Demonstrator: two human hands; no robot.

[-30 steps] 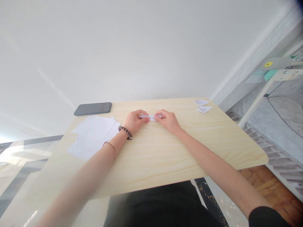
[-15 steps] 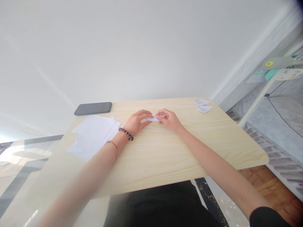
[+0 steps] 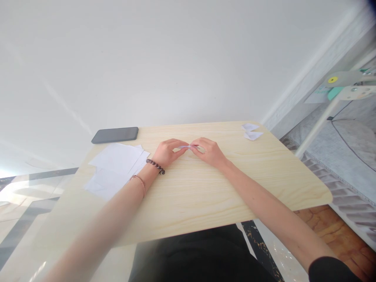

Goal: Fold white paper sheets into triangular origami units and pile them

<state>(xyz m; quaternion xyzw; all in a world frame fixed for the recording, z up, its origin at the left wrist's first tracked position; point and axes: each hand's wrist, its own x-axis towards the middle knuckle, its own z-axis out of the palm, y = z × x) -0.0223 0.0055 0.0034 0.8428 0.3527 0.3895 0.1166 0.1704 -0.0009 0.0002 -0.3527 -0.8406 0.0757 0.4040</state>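
Observation:
Between my two hands is a small folded piece of white paper (image 3: 184, 147), seen nearly edge-on as a thin strip. My left hand (image 3: 170, 152), with a dark bead bracelet and a thin bangle at the wrist, pinches its left part between thumb and fingers. My right hand (image 3: 209, 151) pinches the right part the same way, the fingertips of both hands almost touching. Fingers cover most of the paper, so its folds cannot be made out. Both hands are over the middle of the light wooden table (image 3: 194, 196).
Loose white sheets (image 3: 114, 166) lie overlapping left of my left hand. Behind them a dark phone (image 3: 115, 134) lies flat. Two small folded papers (image 3: 252, 135) are at the far right corner. A white wall (image 3: 176, 62) rises behind the table; a metal frame (image 3: 320, 125) stands to the right.
The paper has turned from showing its flat face to nearly edge-on. My fingertips have come closer together, thumbs now pressed near its middle.

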